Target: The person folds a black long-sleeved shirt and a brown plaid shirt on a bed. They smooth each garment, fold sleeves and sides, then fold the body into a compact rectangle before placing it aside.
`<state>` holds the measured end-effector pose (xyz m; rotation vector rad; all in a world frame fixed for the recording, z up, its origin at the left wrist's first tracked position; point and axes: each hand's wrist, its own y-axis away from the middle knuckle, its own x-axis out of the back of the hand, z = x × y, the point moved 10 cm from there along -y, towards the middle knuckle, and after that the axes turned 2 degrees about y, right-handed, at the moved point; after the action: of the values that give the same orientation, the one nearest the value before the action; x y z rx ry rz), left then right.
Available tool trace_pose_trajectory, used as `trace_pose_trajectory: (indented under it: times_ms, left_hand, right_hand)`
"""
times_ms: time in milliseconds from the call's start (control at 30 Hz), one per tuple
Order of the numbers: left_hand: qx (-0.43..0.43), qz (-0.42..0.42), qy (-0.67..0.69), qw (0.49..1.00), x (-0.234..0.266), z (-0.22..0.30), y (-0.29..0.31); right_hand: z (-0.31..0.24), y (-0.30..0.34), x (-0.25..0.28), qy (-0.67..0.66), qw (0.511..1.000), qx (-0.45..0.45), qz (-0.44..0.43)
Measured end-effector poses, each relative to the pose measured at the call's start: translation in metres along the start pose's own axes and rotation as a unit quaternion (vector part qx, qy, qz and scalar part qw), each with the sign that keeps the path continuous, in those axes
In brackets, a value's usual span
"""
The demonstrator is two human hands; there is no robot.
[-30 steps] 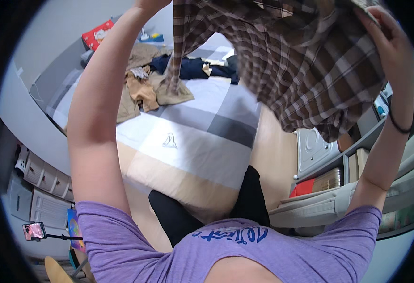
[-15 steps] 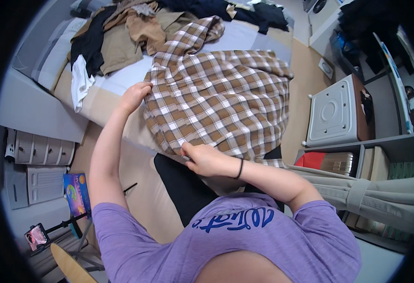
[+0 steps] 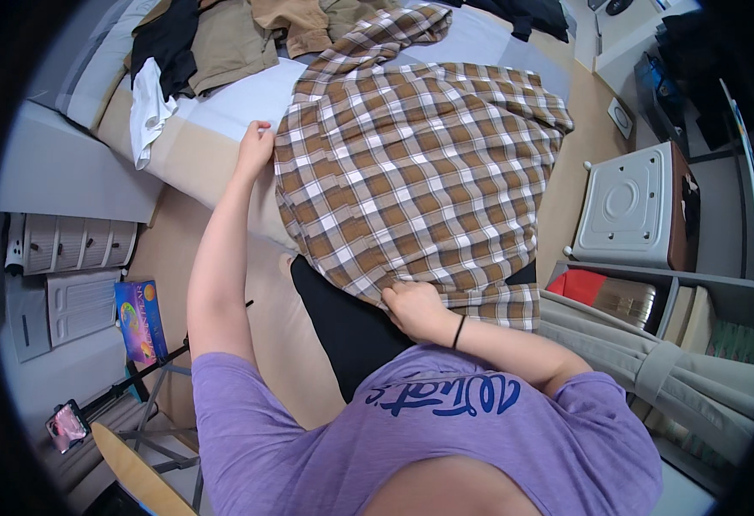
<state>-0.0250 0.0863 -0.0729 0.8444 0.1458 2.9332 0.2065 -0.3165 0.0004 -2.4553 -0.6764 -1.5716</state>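
Observation:
A brown, white and grey plaid shirt (image 3: 429, 163) lies spread face down over the bed's near edge and my lap. One sleeve stretches away at the far left, bent over on itself. At the shirt's left edge is my left hand (image 3: 257, 148), fingers curled in; the pinch on the cloth is partly hidden. My right hand (image 3: 420, 310) is closed on the near hem, close to my body, with its knuckles up. Black trousers (image 3: 334, 318) show under the hem.
Heaped clothes (image 3: 231, 47) in khaki, tan and black lie on the far part of the bed (image 3: 196, 168), with a white garment (image 3: 147, 112) at its left edge. A white stool-like unit (image 3: 622, 206) and shelves stand right. A phone (image 3: 69, 427) on a stand is lower left.
The view has shifted, so the bed and clothes sit higher. The shirt lies flatter and reaches nearer my body. My right hand has come closer to me with the hem.

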Motion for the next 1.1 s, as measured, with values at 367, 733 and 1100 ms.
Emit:
trace_pose_trajectory:
  times_ms: [367,733,1100]
  left_hand:
    - [-0.11,0.095,-0.234,0.961,-0.043,0.103,-0.089]
    - [-0.087,0.167,-0.341,0.921,0.085,0.071,-0.086]
    - [-0.116,-0.031,-0.128,0.985,0.019,0.073,-0.09]
  right_hand:
    - [-0.024,-0.004,0.007,-0.107,0.987,0.107,-0.044]
    - [-0.085,-0.066,-0.001,-0.211,0.951,0.194,-0.115]
    - [0.375,-0.182,0.25,-0.252,0.909,-0.277,0.182]
